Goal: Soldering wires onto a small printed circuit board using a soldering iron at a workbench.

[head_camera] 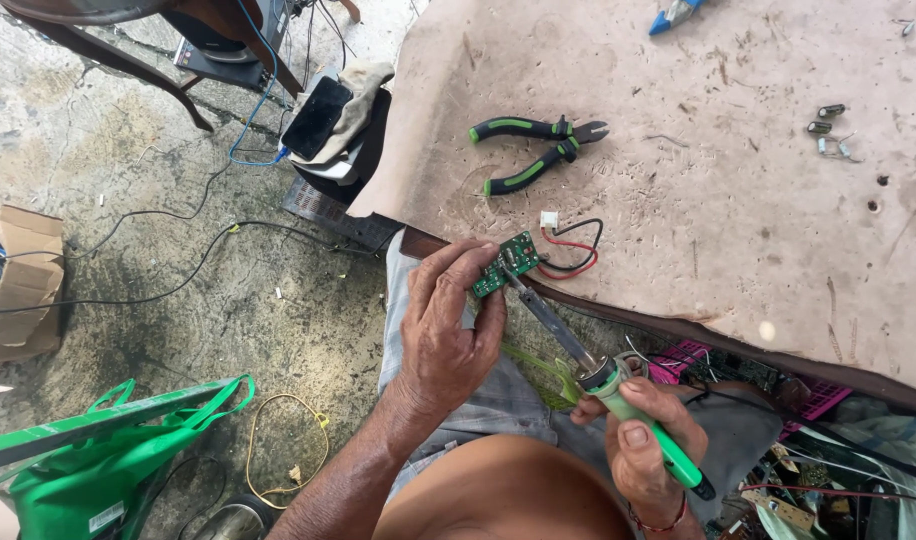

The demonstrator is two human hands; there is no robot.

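1. Small green circuit board point(506, 264), pinched between fingers of left hand point(444, 330) at table's near edge.
2. Green-handled soldering iron point(618, 400), gripped in closed right hand point(646, 440), tip touching board.
3. Red and black wires point(576, 252) beside board; green-handled pliers point(534, 150) farther up the table point(738, 220).

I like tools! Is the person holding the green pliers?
No, the pliers lie untouched on the table; the hands hold a circuit board and soldering iron.

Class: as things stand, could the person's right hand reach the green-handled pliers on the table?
Probably not right away: the right hand grips a soldering iron, though bare tabletop lies before the pliers.
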